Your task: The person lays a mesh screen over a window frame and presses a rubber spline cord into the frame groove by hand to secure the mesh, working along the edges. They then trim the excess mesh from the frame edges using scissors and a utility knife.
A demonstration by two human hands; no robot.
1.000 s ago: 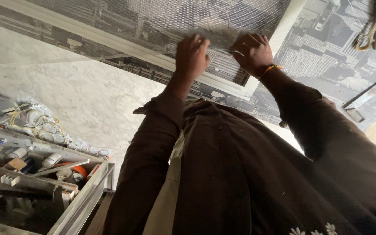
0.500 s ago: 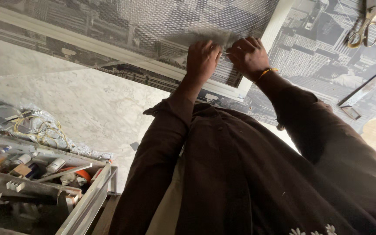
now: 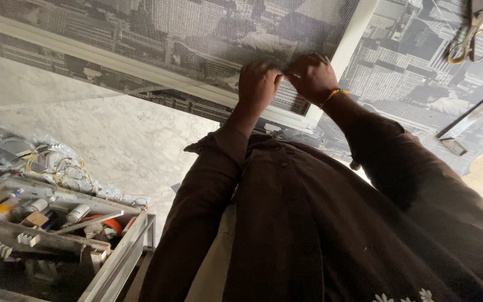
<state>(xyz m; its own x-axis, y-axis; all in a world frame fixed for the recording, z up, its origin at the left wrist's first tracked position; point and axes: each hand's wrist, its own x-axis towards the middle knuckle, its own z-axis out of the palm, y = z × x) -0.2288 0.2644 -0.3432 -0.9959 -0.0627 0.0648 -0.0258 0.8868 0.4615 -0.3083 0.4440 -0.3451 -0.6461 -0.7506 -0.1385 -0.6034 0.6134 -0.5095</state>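
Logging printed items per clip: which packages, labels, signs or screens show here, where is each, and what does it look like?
Printed sheet: grey and black city-skyline picture, flat under both hands, the left hand and right hand pinching its lower edge beside a pale strip.
Second skyline sheet: right side, same grey print, scissors lying on it.
Small tubes and bottles: in the metal toolbox, lower left; pale, labels too small to make out.
No signs or screens.

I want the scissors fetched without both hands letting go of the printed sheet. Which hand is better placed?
Probably the right hand: the scissors lie on its side, while the left hand is farther away, pinching the sheet.
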